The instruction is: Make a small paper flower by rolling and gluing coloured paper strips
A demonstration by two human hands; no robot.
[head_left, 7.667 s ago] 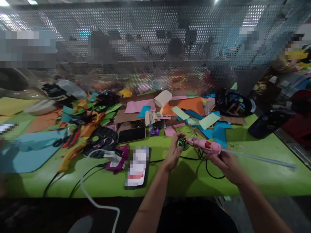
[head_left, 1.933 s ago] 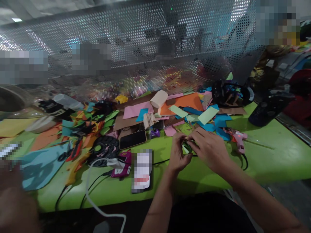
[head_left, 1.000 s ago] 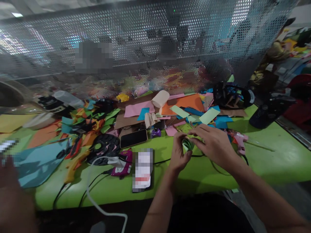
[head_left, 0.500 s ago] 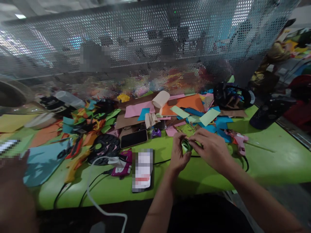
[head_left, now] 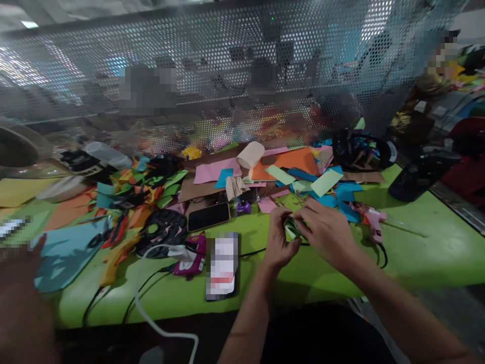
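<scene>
Between my two hands is a rolled piece of light green paper [head_left: 291,230], curled in layers. My left hand [head_left: 279,240] is closed around it, with the thumb at its lower side. From the right, the fingertips of my right hand [head_left: 326,225] pinch the paper's upper edge; the exact grip is partly hidden. Just beyond my hands lie light green paper strips [head_left: 326,181] and blue paper [head_left: 346,193]. To the right of my right hand rests a pink glue gun [head_left: 373,221]. A lit phone [head_left: 223,265] lies left of my left forearm.
A dark phone [head_left: 209,217], a magenta power strip [head_left: 191,260], a yellow glue gun [head_left: 117,260] and scissors [head_left: 101,236] are on the left. Cables cross the green table [head_left: 417,263]. A dark bottle [head_left: 420,174] stands right. Another person's hand [head_left: 22,283] is at far left.
My right hand's fingers have shifted slightly on the rolled paper, and the curl looks a little different. Both hands stay in nearly the same place.
</scene>
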